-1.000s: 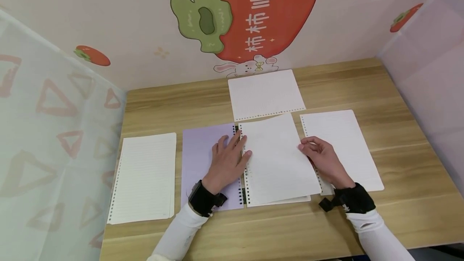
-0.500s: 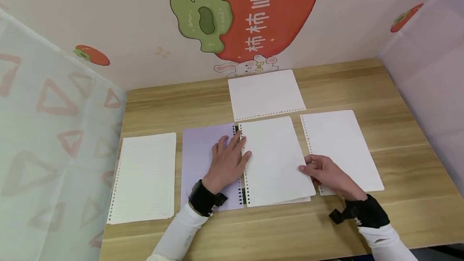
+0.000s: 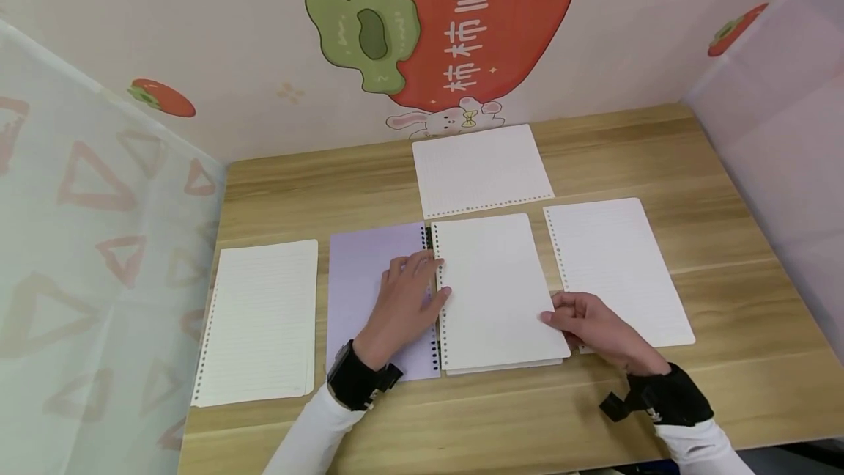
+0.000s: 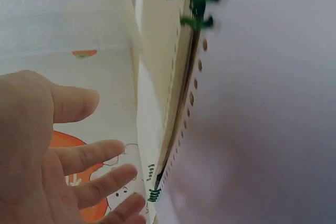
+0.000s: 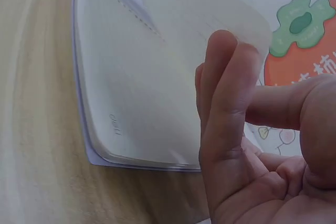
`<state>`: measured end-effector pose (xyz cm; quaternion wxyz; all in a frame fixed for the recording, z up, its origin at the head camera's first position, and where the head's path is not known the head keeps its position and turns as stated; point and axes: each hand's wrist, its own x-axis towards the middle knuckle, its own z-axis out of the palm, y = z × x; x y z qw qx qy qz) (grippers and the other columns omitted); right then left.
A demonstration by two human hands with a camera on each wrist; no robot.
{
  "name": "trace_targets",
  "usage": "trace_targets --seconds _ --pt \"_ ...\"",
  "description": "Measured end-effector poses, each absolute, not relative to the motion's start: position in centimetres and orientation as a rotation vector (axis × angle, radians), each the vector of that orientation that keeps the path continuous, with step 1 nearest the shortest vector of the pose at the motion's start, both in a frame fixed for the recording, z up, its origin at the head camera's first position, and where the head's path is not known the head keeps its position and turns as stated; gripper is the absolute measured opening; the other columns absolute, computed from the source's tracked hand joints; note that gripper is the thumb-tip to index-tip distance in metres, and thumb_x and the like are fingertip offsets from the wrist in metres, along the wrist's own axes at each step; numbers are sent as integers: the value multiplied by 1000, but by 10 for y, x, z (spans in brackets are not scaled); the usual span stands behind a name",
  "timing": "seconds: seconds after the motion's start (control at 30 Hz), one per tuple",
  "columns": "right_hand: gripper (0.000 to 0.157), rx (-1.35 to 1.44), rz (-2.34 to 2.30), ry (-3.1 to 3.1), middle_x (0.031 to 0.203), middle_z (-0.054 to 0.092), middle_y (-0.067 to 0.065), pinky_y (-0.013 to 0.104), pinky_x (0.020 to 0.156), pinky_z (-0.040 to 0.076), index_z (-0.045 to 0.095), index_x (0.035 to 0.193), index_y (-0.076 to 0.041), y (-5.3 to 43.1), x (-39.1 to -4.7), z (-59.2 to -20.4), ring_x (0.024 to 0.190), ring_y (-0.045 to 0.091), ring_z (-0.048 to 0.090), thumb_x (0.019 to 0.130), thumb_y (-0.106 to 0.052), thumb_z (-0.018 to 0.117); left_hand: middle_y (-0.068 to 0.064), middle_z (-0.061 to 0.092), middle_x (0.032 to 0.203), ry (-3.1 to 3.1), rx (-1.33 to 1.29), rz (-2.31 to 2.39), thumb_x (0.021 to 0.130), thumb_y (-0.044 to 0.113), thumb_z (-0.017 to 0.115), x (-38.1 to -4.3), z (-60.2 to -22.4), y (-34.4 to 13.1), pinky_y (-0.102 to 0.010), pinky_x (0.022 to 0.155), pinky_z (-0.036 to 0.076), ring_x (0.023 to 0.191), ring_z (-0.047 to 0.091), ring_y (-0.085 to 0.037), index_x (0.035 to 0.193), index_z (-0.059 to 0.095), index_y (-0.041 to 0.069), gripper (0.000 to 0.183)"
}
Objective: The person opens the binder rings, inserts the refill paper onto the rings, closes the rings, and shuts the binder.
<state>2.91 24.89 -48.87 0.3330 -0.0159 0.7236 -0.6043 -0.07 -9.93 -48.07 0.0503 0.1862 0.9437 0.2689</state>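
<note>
A loose-leaf notebook lies spread on the table, its purple cover (image 3: 359, 270) on the left and its white pages on the right. Green binder rings (image 4: 199, 3) run along the spine in the left wrist view. My right hand (image 3: 596, 325) pinches the right edge of a white punched sheet (image 3: 494, 284) between thumb and fingers. This sheet overlies the page stack; in the right wrist view it rises over a lined page (image 5: 136, 93). My left hand (image 3: 405, 303) is over the cover and spine, fingers loosely bent towards the sheet's punched edge, holding nothing.
A lined sheet pile (image 3: 264, 321) lies at the left. Another punched sheet (image 3: 620, 270) lies at the right, and one more (image 3: 481, 167) lies crosswise behind the notebook. Decorated walls stand behind and on both sides of the wooden table (image 3: 527, 409).
My right hand has moved down along the sheet's edge and lowered the sheet closer over the pages. The left hand has drawn back slightly towards me, its fingers now more bent.
</note>
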Motion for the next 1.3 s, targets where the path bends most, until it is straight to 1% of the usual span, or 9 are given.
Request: trace_targets --seconds 0.1,0.23,0.3,0.5,0.6,0.73,0.93,1.1,1.3 --pt "40 -75 -1583 1885 62 37 29 33 48 44 45 89 4 247 32 -490 52 35 48 101 -29 64 -6 59 141 2836 652 872 100 38 64 12 -475 -102 -48 102 42 124 52 -30 136 65 13 44" --pt "43 -67 -1549 1942 64 41 35 30 47 42 43 86 3 244 35 -490 53 38 50 100 -31 66 -1 64 127 2747 783 856 97 37 69 27 -469 -104 -41 95 46 111 56 -23 126 69 14 37" --pt "44 -63 -1511 1996 62 45 32 28 48 40 44 86 2 243 36 -490 51 35 50 99 -32 67 2 64 124 2710 833 803 96 40 70 33 -468 -104 -37 94 46 107 56 -19 123 70 16 37" --pt "37 -85 -1397 2144 59 57 13 26 49 42 57 95 1 242 36 -486 49 21 52 97 -33 70 6 62 115 2612 924 689 89 46 77 42 -472 -105 -31 85 41 94 47 -13 116 70 20 38" --pt "36 -75 -1384 2158 60 59 8 27 49 45 61 100 0 244 35 -488 49 18 54 96 -34 71 7 61 112 2582 949 672 86 47 80 44 -474 -105 -31 86 42 94 47 -13 114 70 21 40" --pt "37 -65 -1391 2158 63 62 8 28 49 48 63 102 2 246 34 -488 50 18 56 95 -33 72 8 61 108 2577 977 642 83 49 82 45 -475 -106 -32 88 44 95 49 -13 112 70 22 41" --pt "35 -52 -1418 2146 68 67 10 32 51 54 64 105 3 251 32 -487 55 20 62 96 -31 72 8 60 105 2587 1007 630 82 47 83 45 -477 -106 -31 87 44 94 49 -12 109 70 23 39" --pt "33 -11 -1457 2193 81 71 15 36 56 59 66 105 4 266 26 -486 65 23 70 100 -28 67 8 60 106 2596 1015 636 81 44 85 45 -476 -105 -31 85 42 94 48 -13 108 69 22 38" --pt "32 49 -1440 2325 87 72 19 35 58 59 65 110 7 290 19 -477 66 23 70 103 -23 63 9 57 105 2589 996 604 82 41 85 48 -474 -102 -31 83 38 97 47 -14 103 66 23 34"
